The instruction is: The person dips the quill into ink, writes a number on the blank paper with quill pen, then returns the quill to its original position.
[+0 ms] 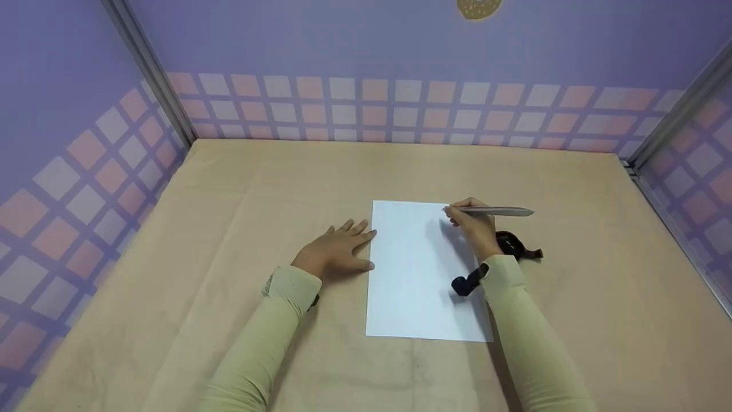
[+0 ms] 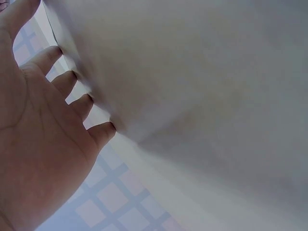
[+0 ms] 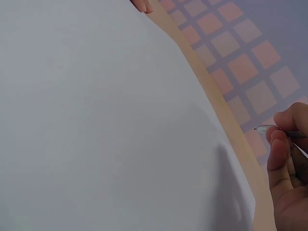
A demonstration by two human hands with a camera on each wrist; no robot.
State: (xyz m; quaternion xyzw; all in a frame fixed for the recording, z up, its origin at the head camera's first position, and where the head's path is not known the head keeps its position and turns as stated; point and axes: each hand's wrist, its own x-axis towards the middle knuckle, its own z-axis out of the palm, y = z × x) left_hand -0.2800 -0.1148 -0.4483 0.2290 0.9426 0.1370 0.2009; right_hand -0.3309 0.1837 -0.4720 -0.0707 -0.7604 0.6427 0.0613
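Observation:
A blank white sheet of paper [image 1: 420, 274] lies upright-oriented on the table in the head view. My left hand [image 1: 337, 252] rests palm down beside it, fingers spread, with the thumb and a fingertip at its left edge. In the left wrist view the left hand [image 2: 48, 125] shows its palm side. Over the sheet's top right corner, my right hand [image 1: 474, 223] pinches a grey pen [image 1: 503, 212] between thumb and fingers. The right wrist view shows the pen's tip [image 3: 261, 129] sticking out past the fingertips of the right hand [image 3: 288, 168], apart from the paper.
A beige cloth covers the table [image 1: 274, 183]. Checkered purple walls [image 1: 377, 46] stand at its back and sides, with metal posts [image 1: 154, 74] at the corners. A black device [image 1: 469, 283] sits about the right wrist, partly hidden by the sleeve.

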